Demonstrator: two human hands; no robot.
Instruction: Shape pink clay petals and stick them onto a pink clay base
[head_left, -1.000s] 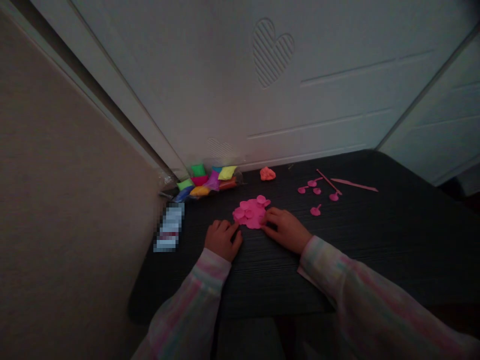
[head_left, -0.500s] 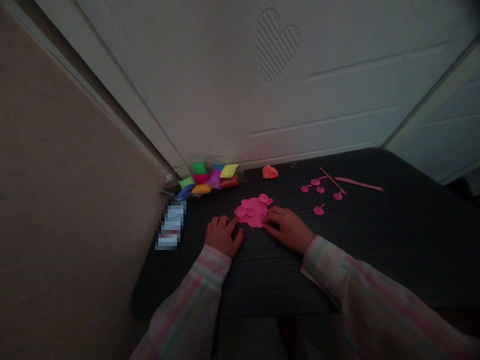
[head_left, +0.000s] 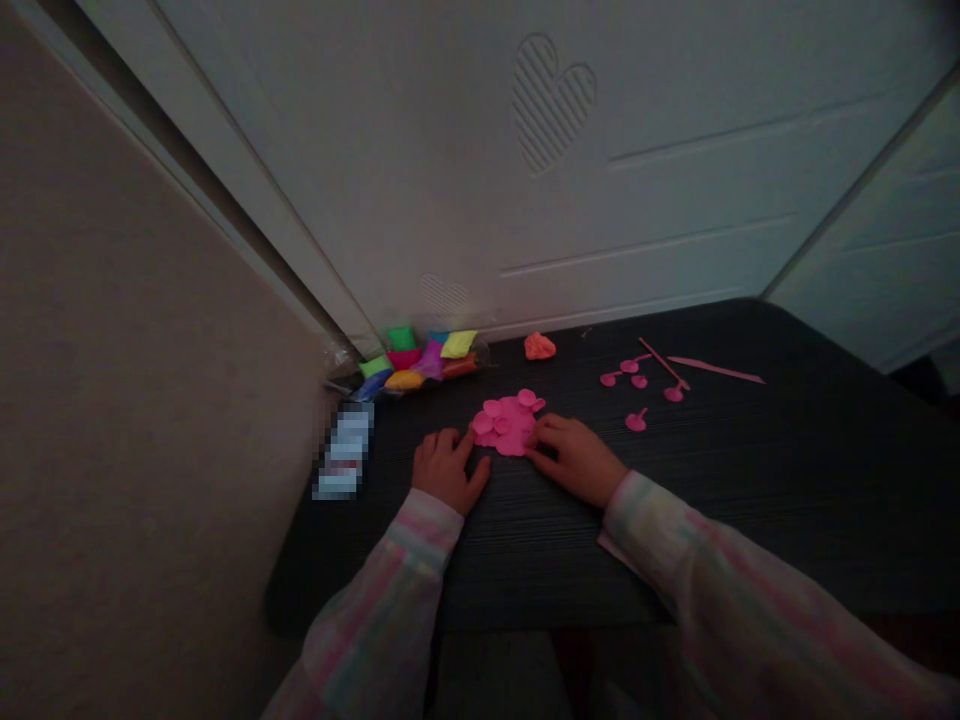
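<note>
A flat pink slab of modelling clay (head_left: 513,437) lies on the dark table, with several small round pink discs set on its top. My left hand (head_left: 445,472) rests at the slab's left side, fingers spread, one fingertip touching the clay's edge. On the right, my right hand (head_left: 576,455) has thumb and fingers pinched at the slab's edge; its fingertips partly cover the clay there. Further right lie several loose pink clay pieces, each a disc with a short stem, such as the nearest one (head_left: 636,422).
Behind the slab sits an orange clay lump (head_left: 539,346). Colourful clay packets (head_left: 405,379) lie at the back left, near a blurred-out pale item (head_left: 345,450). Two thin pink tools, one a flat blade (head_left: 716,369), lie at the right. A white panel (head_left: 420,150) rises behind the table (head_left: 525,560).
The view has shifted slightly. Both hands stay at the pink clay, in nearly the same pose, and the loose pieces have not moved on the table.
</note>
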